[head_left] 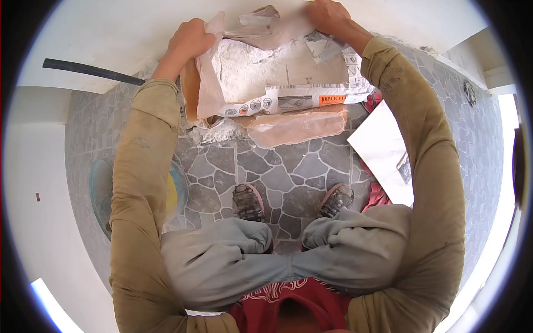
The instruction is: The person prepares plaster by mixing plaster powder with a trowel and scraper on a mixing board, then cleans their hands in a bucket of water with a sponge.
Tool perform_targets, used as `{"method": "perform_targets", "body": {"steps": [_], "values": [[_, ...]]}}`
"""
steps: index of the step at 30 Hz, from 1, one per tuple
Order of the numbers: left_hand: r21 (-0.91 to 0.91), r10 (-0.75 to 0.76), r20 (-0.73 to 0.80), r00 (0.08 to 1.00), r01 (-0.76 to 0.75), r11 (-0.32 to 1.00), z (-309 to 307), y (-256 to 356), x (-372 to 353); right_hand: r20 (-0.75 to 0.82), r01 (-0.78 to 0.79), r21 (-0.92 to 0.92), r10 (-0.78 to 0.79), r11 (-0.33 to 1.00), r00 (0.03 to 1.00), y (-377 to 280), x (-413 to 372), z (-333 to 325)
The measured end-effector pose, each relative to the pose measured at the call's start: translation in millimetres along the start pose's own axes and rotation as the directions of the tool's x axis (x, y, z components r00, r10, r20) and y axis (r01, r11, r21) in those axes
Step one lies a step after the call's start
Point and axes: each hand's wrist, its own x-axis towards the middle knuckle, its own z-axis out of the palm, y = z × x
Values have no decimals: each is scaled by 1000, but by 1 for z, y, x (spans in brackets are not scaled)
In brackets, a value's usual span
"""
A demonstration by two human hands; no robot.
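A large paper sack [250, 105] lies torn open against the wall, with white powder [261, 64] showing inside. My left hand [191, 39] is closed on the sack's upper left edge, where a pale paper flap hangs beside its fingers. At the far right edge of the opening, my right hand [328, 15] is closed at the sack's torn paper; its fingertips are partly hidden. Crumpled paper [258, 25] stands up between the two hands. Brown paper [300, 126] is folded out along the sack's near side, and some powder [222, 132] has spilled at its lower left.
A white board [383, 150] lies at the right over red cloth [377, 197]. Left of my legs are a round teal object [101, 191] and a yellow and blue one, partly behind my sleeve. A black strip [91, 70] extends from the left wall. The floor [277, 177] is stone-patterned.
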Motion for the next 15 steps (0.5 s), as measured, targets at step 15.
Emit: {"method": "perform_targets", "body": {"steps": [15], "values": [[-64, 165, 15, 986, -163, 984, -21, 64, 0, -56, -283, 245, 305, 927, 951, -21, -44, -15]]}}
